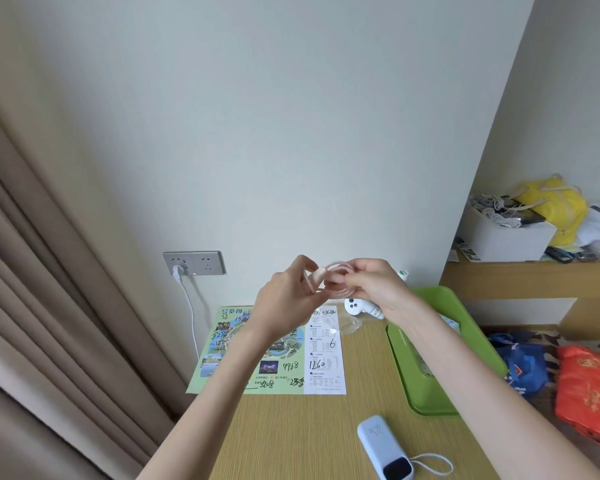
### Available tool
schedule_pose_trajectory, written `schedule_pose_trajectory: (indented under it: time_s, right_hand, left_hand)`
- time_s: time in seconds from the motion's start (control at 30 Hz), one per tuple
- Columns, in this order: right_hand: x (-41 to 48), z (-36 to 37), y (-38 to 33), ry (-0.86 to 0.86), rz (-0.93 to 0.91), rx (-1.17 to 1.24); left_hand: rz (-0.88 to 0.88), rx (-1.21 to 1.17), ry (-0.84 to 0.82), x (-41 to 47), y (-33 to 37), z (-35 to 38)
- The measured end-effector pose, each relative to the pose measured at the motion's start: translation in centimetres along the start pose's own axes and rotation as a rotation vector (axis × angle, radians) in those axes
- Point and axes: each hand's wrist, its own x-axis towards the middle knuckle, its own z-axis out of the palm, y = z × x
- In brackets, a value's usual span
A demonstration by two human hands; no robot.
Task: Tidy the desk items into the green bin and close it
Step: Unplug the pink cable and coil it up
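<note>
A coiled pink cable [336, 291] is held up above the desk between both hands. My left hand [288, 299] pinches its left end and my right hand [371, 285] grips the coil from the right. The open green bin [465, 327] stands on the desk's right side, partly behind my right forearm. A light blue power bank [383, 445] with a white wrist loop lies near the front edge. A white handheld device [355, 306] and a clear plastic wrapper [349, 325] lie at the back of the desk. A printed map sheet [284, 358] lies flat at the left.
A wall socket [194, 263] holds a white plug whose cord hangs down behind the desk. Beige curtains hang at the left. A shelf at the right carries a white box [506, 237] and a yellow bag. Blue and red bags [589, 386] lie right of the desk.
</note>
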Motion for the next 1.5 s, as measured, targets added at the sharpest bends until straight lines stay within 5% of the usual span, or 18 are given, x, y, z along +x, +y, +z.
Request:
schedule_pose_trajectory:
  time_s: [0.23, 0.47, 0.63, 0.87, 1.13, 1.27, 1.5]
  right_hand:
    - [-1.7, -5.3, 0.3, -0.300, -0.087, -0.079]
    - [-2.4, -7.8, 2.1, 0.164, -0.511, -0.543]
    - [-3.0, -12.4, 4.4, 0.053, -0.366, -0.544]
    - [-2.5, -20.1, 6.9, 0.053, -0.357, -0.723]
    - [0.2, -27.9, 10.7, 0.036, -0.084, -0.411]
    - [1.6, -30.9, 14.5, 0.166, -0.055, -0.829]
    - [3.1, -30.8, 18.1, -0.035, -0.235, -1.380]
  left_hand:
    - [-0.120, -0.465, -0.263, 0.8, 0.1, 1.1]
    - [-0.218, -0.513, -0.318, 1.6, 3.0, 6.5]
    - [-0.259, -0.430, -0.254, 2.8, 4.4, 11.7]
    - [-0.228, -0.437, -0.372, 4.2, 7.5, 18.0]
    - [-0.209, -0.304, -0.486, 5.9, 8.1, 24.5]
    - [0.009, 0.312, -0.422, 6.2, 7.0, 28.2]
    - [0.234, 0.431, -0.491, 6.1, 5.0, 33.8]
